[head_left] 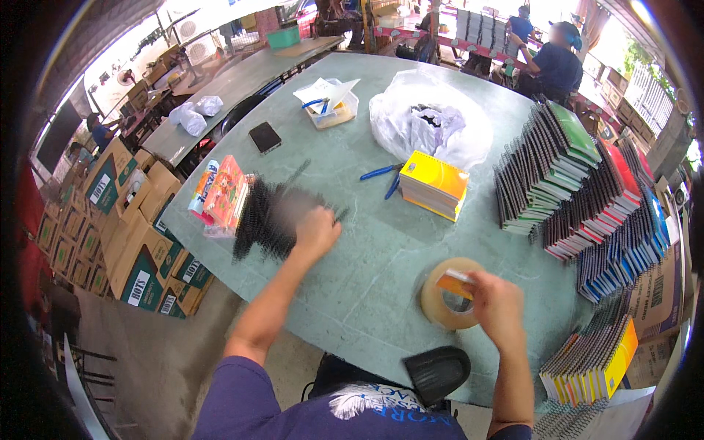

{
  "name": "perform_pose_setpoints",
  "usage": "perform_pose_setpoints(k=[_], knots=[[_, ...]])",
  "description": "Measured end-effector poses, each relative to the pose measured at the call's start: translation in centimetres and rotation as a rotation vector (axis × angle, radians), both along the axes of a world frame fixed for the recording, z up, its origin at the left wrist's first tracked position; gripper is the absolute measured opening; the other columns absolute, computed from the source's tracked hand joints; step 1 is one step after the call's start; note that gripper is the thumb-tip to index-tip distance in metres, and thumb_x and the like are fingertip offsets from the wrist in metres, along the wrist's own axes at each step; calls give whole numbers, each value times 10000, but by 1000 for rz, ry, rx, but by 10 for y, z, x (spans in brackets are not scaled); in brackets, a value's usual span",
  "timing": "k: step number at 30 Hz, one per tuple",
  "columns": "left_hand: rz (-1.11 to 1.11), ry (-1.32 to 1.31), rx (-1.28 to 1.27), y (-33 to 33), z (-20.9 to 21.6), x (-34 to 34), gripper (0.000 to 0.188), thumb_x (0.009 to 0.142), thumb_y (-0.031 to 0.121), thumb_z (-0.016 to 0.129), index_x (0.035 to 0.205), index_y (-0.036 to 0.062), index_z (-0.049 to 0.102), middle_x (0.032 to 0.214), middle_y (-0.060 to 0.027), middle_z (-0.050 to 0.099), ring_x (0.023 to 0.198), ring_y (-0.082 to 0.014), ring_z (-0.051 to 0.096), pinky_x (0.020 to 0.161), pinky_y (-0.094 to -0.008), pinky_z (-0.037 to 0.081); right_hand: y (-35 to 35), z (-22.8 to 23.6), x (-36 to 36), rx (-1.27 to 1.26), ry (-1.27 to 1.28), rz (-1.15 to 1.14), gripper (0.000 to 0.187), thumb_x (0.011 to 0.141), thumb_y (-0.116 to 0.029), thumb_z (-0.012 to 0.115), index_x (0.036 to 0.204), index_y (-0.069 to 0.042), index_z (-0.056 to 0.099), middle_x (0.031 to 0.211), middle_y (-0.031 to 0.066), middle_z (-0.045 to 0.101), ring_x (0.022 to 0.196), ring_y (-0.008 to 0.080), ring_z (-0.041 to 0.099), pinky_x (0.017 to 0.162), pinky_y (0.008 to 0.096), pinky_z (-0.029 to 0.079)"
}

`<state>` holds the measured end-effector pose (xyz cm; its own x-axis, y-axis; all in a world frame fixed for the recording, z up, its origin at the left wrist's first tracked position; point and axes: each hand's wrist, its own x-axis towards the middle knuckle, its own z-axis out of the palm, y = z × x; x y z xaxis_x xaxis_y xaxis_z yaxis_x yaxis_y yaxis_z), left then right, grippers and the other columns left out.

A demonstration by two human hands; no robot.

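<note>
My left hand [317,231] is closed at the right edge of a heap of black spiral binding coils [268,220]; a coil pokes out beside its fingers, partly hidden. In my right hand [499,308] is a small orange-and-white notebook [456,283], pinched by its edge and tilted over a wide roll of clear tape [434,306]. Farther off, a block of small yellow notebooks [434,185] sits beside blue-handled pliers [381,174]. To the right of my right hand, yellow spiral notebooks [590,363] stand in a row.
Tall stacks of green [550,161], red [595,205] and blue spiral notebooks [631,238] line the right side. A plastic bag [389,117], a container [345,114], a phone [265,138] and bright packs [224,192] lie on the table [381,257]. Cartons [143,264] stand left; a person [554,62] sits far right.
</note>
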<state>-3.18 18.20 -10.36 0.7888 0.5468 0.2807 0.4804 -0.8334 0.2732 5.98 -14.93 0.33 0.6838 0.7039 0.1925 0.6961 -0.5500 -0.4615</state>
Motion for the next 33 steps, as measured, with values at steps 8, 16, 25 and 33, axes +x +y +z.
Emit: perform_pose_setpoints(k=[8,16,25,33], knots=[[-202,-1,-339,-9,41,16,260,686,196,693,797,-28,623,767,-196,626,752,-326,628,686,-406,487,4,-10,9,-86,-28,-17,154,805,-143,599,949,-114,645,834,99,667,735,303,638,620,411,490],[-58,196,-238,-23,3,24,362,764,300,695,882,-27,593,824,-214,634,819,-375,616,721,-415,477,7,-9,6,69,-40,0,150,815,-143,597,955,-139,649,873,57,670,740,274,642,616,376,496],[-9,22,-198,-43,54,26,420,796,389,656,829,-28,627,847,-226,647,810,-365,630,720,-424,487,3,-9,10,175,-59,-47,177,776,-96,599,942,-112,656,849,67,673,730,263,645,615,373,498],[-202,7,-610,-69,18,22,317,869,289,606,881,-27,626,737,-137,637,651,-221,620,594,-331,490,13,-6,8,98,9,39,184,785,-114,601,960,-117,658,849,70,671,739,270,641,624,379,496]])
